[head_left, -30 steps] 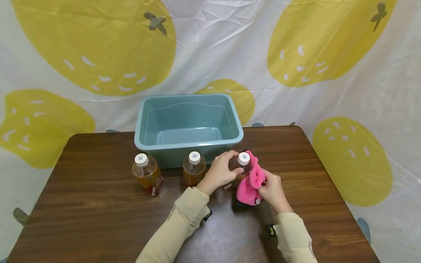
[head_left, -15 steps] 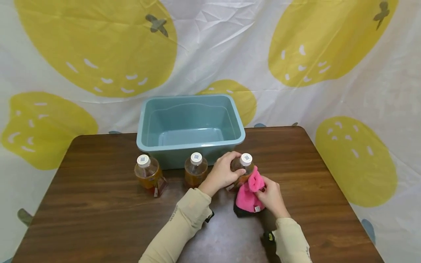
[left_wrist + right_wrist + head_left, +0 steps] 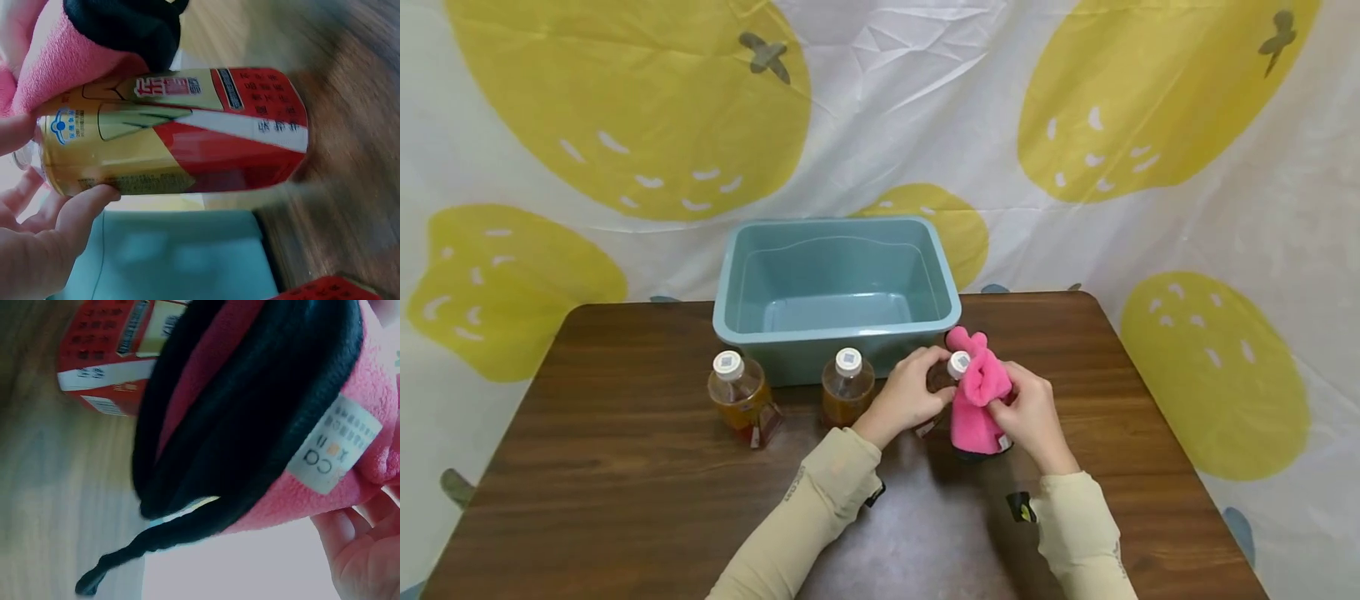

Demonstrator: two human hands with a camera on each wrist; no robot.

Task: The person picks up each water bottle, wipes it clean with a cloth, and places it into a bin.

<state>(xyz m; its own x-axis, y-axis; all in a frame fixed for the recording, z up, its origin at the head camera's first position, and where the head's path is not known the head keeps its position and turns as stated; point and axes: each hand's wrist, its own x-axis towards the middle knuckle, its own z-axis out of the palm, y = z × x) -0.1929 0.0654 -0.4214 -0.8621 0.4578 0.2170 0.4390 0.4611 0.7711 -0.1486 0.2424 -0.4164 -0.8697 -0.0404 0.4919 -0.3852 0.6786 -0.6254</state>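
My left hand (image 3: 906, 393) grips a white-capped drink bottle (image 3: 958, 365) near its top, at the right of the row. The left wrist view shows the gold and red label of this bottle (image 3: 187, 137), with thumb and fingers around the upper end. My right hand (image 3: 1036, 419) pinches a bunched pink cloth (image 3: 976, 425) with black edging, which overlaps the right side of the bottle in the head view. From the right wrist, the cloth's white tag (image 3: 334, 444) and a loose black cord (image 3: 156, 536) show.
Two similar bottles stand to the left, one bottle (image 3: 847, 392) in the middle and another bottle (image 3: 741, 400) farther left. Behind them a blue-green plastic tub (image 3: 835, 336) sits at the back of the wooden table (image 3: 625, 500). A lemon-patterned curtain (image 3: 895, 108) hangs behind.
The pink cloth first slid toward me along the bottle, then moved back up and slightly right with my right hand. My left hand keeps its hold on the bottle.
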